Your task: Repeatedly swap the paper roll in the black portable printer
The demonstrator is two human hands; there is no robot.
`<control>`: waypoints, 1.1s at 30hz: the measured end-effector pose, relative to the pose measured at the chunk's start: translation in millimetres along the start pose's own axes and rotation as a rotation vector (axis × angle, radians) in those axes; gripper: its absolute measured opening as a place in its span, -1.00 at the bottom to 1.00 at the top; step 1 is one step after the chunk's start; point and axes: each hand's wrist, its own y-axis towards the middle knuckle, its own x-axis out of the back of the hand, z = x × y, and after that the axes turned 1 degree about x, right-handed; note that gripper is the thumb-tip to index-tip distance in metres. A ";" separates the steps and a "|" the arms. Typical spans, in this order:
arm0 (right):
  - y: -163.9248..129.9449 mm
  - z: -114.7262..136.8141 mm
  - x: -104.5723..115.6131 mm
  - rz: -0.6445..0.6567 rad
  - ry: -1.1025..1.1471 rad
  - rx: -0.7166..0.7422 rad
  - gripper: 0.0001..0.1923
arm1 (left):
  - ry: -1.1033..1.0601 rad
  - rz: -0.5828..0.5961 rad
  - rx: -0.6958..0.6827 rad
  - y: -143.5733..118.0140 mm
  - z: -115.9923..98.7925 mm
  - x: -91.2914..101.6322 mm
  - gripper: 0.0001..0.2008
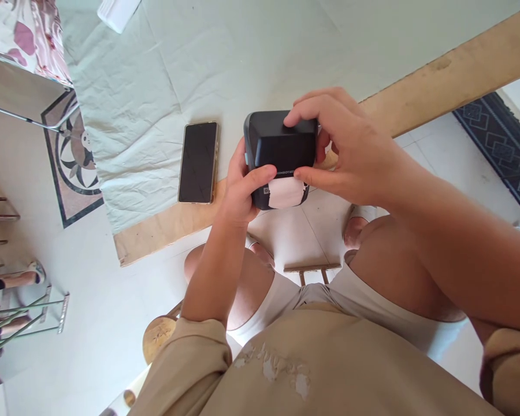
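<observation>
2 hands, left hand [241, 193], right hand [351, 153], gripping 1 black printer [279, 144], 1 phone [198, 162] beside

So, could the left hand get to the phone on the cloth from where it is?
Probably yes. The phone lies face up just beside the left hand, with bare cloth between them, but that hand is gripping the black label printer and would have to release it.

Both hands, left hand [242, 188] and right hand [351, 153], grip a black box [279, 147] beside a phone [198, 162] on the cloth-covered table [251, 52]
</observation>
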 end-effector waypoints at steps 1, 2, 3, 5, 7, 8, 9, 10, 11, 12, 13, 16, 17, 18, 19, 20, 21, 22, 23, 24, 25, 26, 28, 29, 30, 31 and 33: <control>-0.6 0.5 -0.5 0.002 0.003 -0.012 -0.45 | -0.001 0.005 -0.003 0.7 0.5 1.4 -0.61; -1.2 1.0 -0.9 0.004 0.010 -0.021 -0.45 | 0.001 0.011 -0.002 1.3 1.0 2.7 -0.61; -1.9 1.6 -1.3 0.006 0.020 -0.027 -0.45 | 0.005 0.014 -0.002 1.8 1.2 3.7 -0.61; -3.3 2.7 -1.7 0.004 0.039 -0.026 -0.46 | 0.015 0.023 -0.008 2.2 1.2 4.7 -0.60; -4.8 3.1 -1.7 0.005 0.045 -0.017 -0.47 | 0.020 0.036 -0.008 0.9 0.3 3.2 -0.59; -5.6 2.8 -1.8 -0.003 0.044 -0.002 -0.47 | 0.021 0.028 -0.004 -0.5 -0.5 1.4 -0.60; -6.4 2.0 -1.9 -0.011 0.040 0.015 -0.46 | 0.020 0.013 0.002 -2.2 -1.3 -0.9 -0.62; -7.2 0.6 -2.1 -0.021 0.033 0.036 -0.46 | 0.019 -0.009 0.008 -4.1 -2.2 -3.5 -0.65; -8.0 -1.1 -2.4 -0.033 0.024 0.059 -0.45 | 0.017 -0.037 0.010 -5.8 -3.1 -6.0 -0.68; -8.6 -3.0 -2.8 -0.046 0.014 0.082 -0.45 | 0.012 -0.059 0.008 -7.2 -4.0 -8.2 -0.71; -9.0 -4.9 -3.1 -0.057 0.003 0.101 -0.45 | 0.001 -0.066 0.004 -8.0 -4.7 -9.8 -0.72; -8.2 -8.3 -3.6 -0.112 -0.024 0.134 -0.49 | -0.051 -0.064 0.021 -6.3 -6.9 -10.0 -0.69; -7.3 -8.2 -3.4 -0.142 -0.017 0.135 -0.51 | -0.067 -0.067 0.039 -4.6 -7.6 -8.8 -0.67; -6.0 -7.4 -3.1 -0.180 0.005 0.133 -0.53 | -0.077 -0.077 0.057 -2.8 -8.1 -7.2 -0.65; -4.6 -6.3 -2.5 -0.219 0.036 0.122 -0.56 | -0.079 -0.093 0.074 -0.9 -8.5 -5.6 -0.65; -3.2 -5.0 -1.9 -0.261 0.071 0.113 -0.58 | -0.075 -0.108 0.091 0.8 -8.5 -4.1 -0.66; -2.0 -3.7 -1.3 -0.301 0.097 0.110 -0.61 | -0.070 -0.118 0.105 2.2 -8.1 -2.8 -0.67; -1.1 -2.8 -0.6 -0.329 0.102 0.106 -0.63 | -0.069 -0.128 0.113 3.1 -7.2 -1.7 -0.68; -0.6 -2.3 -0.1 -0.340 0.084 0.106 -0.64 | -0.071 -0.139 0.113 3.5 -5.8 -0.7 -0.68; -0.4 -2.4 0.2 -0.329 0.048 0.115 -0.64 | -0.076 -0.156 0.103 3.5 -4.1 0.1 -0.67; -0.6 -3.1 0.2 -0.300 0.001 0.135 -0.62 | -0.080 -0.176 0.090 3.2 -2.1 1.1 -0.68; -0.9 -4.2 0.0 -0.266 -0.045 0.160 -0.60 | -0.082 -0.197 0.077 2.7 0.0 2.2 -0.71; -1.6 -6.9 -1.0 -0.209 -0.117 0.198 -0.55 | -0.068 -0.229 0.070 1.6 3.1 4.4 -0.80; -1.9 -8.2 -1.8 -0.199 -0.137 0.211 -0.52 | -0.053 -0.236 0.078 1.1 3.7 5.1 -0.83; -2.0 -9.0 -2.5 -0.200 -0.153 0.216 -0.51 | -0.038 -0.240 0.089 0.7 3.5 5.2 -0.84; -2.0 -9.2 -3.3 -0.211 -0.162 0.216 -0.51 | -0.026 -0.243 0.099 0.4 2.4 4.5 -0.82; -2.1 -7.5 -4.9 -0.278 -0.164 0.247 -0.55 | -0.021 -0.238 0.107 0.2 -1.6 0.4 -0.71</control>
